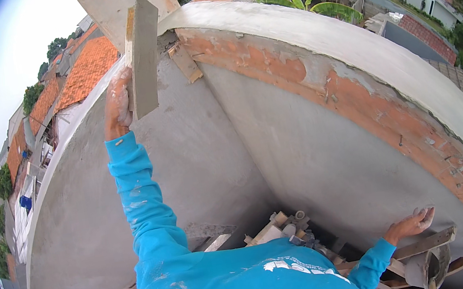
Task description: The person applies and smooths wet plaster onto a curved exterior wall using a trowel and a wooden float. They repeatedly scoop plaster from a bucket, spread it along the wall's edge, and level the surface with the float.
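Observation:
My left hand [118, 102], dusted with white, is closed on a plastering float [147, 61]. The float is a long flat board smeared with grey mortar, held upright near the top of the left grey wall [146, 176], close to the corner. Its handle is mostly hidden behind my fingers. On the right, my right hand [412, 223] is turned palm up with fingers loosely curled and apart, and nothing shows in it. It hangs just above a wooden plank [426, 243], beside the right grey wall [304, 145].
A strip of bare orange brickwork [344, 93] runs under the white wall top [309, 23]. A large board [127, 3] and a wood scrap [185, 63] sit at the corner. Loose debris [293, 228] fills the corner below. Beyond the walls lie tiled roofs [89, 70], far lower.

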A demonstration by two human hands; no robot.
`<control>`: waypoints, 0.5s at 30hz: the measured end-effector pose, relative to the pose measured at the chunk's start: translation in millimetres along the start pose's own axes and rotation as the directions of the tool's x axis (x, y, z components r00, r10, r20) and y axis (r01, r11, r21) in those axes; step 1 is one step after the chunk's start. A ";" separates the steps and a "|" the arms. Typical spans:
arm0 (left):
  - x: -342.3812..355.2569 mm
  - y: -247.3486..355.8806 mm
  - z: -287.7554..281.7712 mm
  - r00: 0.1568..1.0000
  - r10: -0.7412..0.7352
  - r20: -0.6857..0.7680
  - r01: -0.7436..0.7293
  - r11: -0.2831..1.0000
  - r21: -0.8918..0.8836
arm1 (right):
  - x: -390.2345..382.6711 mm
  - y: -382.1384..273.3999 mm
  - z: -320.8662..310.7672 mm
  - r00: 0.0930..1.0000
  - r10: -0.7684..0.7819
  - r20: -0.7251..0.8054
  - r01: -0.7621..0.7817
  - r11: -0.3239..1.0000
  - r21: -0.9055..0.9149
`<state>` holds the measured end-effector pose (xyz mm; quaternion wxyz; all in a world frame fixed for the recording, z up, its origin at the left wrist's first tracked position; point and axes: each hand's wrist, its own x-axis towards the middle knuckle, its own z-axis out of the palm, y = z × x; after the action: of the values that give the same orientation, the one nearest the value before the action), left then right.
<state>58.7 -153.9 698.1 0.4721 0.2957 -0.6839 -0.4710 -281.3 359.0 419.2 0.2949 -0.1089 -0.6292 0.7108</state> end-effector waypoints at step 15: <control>270.9 7.4 57.9 0.986 -0.028 0.165 -0.119 0.581 0.805 | 76.4 45.8 87.1 0.809 -0.277 -0.518 0.235 0.961 -0.148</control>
<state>-97.2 -360.1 798.1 0.2402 0.4223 -0.8663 -0.1159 -401.3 327.6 408.0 0.5466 -0.2274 -0.5580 0.5815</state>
